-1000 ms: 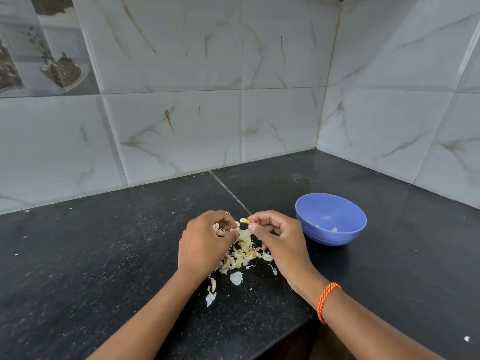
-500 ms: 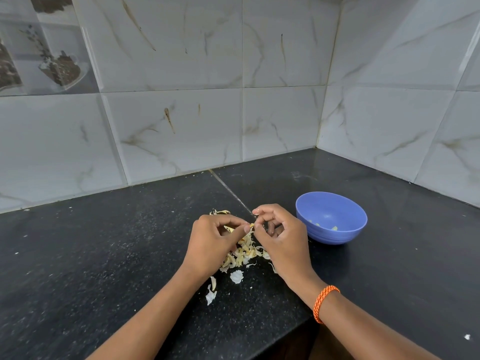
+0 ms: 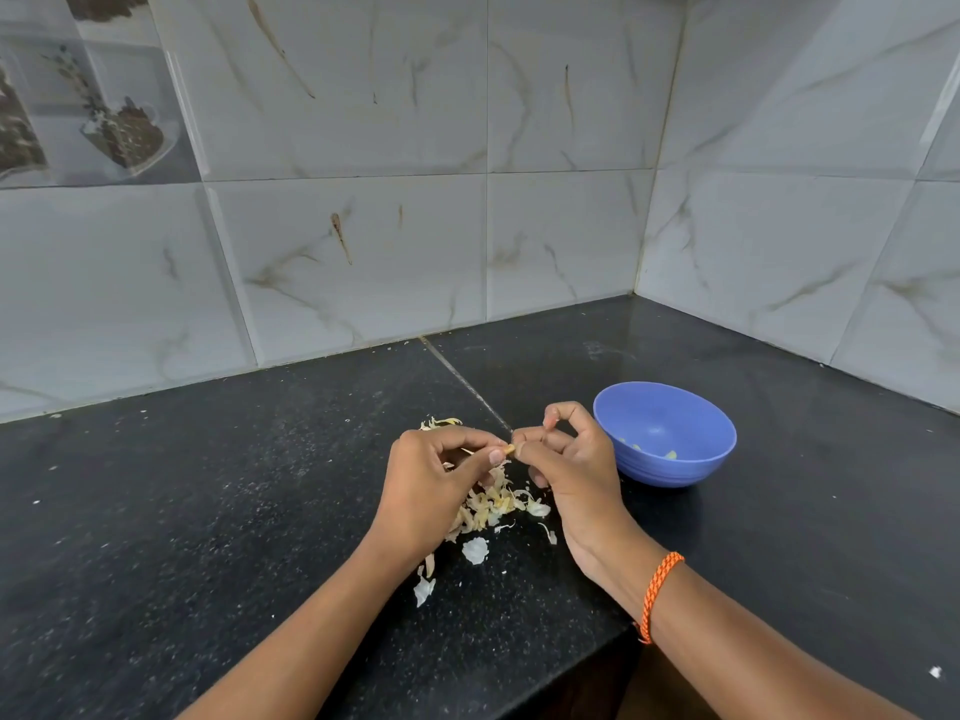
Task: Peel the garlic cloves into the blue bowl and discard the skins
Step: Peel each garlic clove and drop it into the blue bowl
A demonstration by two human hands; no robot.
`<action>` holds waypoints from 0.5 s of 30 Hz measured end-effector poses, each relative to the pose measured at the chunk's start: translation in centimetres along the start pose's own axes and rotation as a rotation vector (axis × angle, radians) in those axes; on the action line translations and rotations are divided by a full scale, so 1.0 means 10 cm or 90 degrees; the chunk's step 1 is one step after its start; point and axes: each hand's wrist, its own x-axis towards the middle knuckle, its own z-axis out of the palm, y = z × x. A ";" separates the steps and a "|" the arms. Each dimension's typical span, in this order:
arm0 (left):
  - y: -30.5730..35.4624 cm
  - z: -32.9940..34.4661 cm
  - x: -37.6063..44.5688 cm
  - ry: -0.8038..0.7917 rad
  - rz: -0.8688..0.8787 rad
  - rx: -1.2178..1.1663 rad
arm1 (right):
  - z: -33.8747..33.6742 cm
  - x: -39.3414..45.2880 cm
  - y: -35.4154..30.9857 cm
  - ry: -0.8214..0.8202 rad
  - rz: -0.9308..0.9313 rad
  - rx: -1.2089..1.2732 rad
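Your left hand (image 3: 431, 475) and right hand (image 3: 563, 459) both pinch one garlic clove (image 3: 509, 450) above the skins (image 3: 491, 504) on the bench (image 3: 208, 511), left of the blue bowl (image 3: 670, 470). It looks small, light, probably slippery; grip its ends and tear the papery skin.

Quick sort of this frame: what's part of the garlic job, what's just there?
Job:
- garlic clove, pinched between left hand and right hand
- blue bowl, a few pale pieces inside
- skins pile on countertop

Just there:
- orange wristband
- tiled wall
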 end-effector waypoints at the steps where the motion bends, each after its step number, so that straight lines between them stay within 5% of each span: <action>1: 0.01 0.00 0.00 -0.007 -0.010 -0.023 | -0.01 0.01 -0.01 -0.010 0.019 0.028; 15: -0.01 -0.02 0.01 0.028 -0.062 -0.151 | 0.04 -0.04 0.01 -0.058 -0.088 -0.096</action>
